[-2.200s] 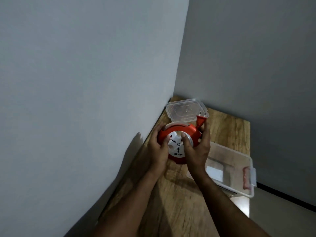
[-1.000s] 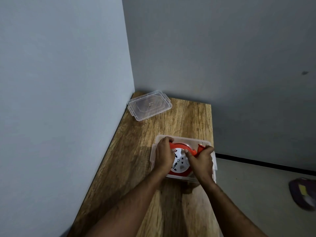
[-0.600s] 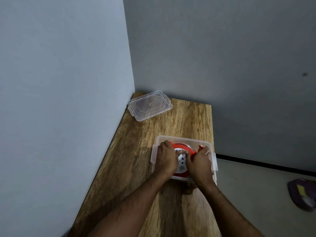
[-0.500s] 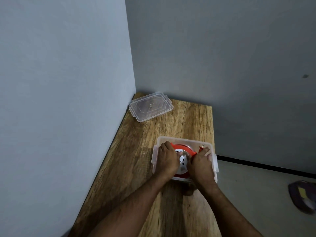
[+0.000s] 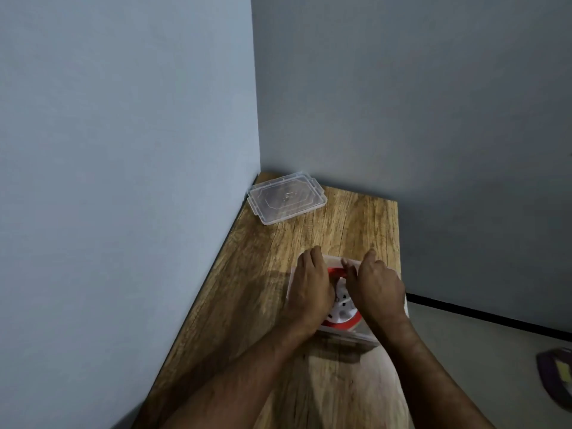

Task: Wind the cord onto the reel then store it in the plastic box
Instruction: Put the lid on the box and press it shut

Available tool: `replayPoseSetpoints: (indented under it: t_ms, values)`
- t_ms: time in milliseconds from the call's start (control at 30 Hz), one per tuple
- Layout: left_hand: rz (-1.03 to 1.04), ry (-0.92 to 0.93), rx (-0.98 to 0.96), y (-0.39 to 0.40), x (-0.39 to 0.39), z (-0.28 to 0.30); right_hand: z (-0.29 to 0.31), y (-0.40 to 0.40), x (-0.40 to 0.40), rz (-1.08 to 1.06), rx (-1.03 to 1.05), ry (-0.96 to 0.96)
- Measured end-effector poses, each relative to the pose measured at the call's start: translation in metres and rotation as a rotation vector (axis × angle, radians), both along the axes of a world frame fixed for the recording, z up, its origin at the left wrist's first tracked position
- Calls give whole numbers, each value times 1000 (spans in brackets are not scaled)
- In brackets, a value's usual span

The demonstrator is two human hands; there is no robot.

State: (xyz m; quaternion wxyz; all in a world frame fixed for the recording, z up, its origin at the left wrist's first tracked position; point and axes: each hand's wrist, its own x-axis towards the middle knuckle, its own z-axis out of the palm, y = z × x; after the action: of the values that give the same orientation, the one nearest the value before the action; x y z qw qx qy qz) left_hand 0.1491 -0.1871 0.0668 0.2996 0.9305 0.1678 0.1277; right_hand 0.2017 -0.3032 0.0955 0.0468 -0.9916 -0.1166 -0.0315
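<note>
Reel (image 5: 342, 308) half-hidden under hands, boxed.

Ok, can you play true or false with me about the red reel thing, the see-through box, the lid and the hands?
1. The round red and white cord reel sits inside the clear plastic box. True.
2. The clear rectangular plastic lid is snapped onto the box. False: it lies apart on the wooden table, near the wall corner.
3. Both hands are over the box. True: the left hand and the right hand are above the reel.
4. The box stands in the far corner of the table. False: it is near the table's right edge, closer to the person.
5. The table top is white plastic. False: it is brown wood grain.
</note>
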Motion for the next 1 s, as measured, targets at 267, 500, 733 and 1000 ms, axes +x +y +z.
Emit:
replayPoseSetpoints:
  t_ms: [267,500,733,1000]
  values:
    - [251,-81,-183,66,28,23,22,43,53,275,286,60]
    - [397,-137,-352,139,63,24,13,82,103,415,419,76]
    - [481,-91,-544,174,109,0,-14,115,165,407,455,185]
    - [566,-102,-691,199,161,-36,-56,145,232,341,596,272]
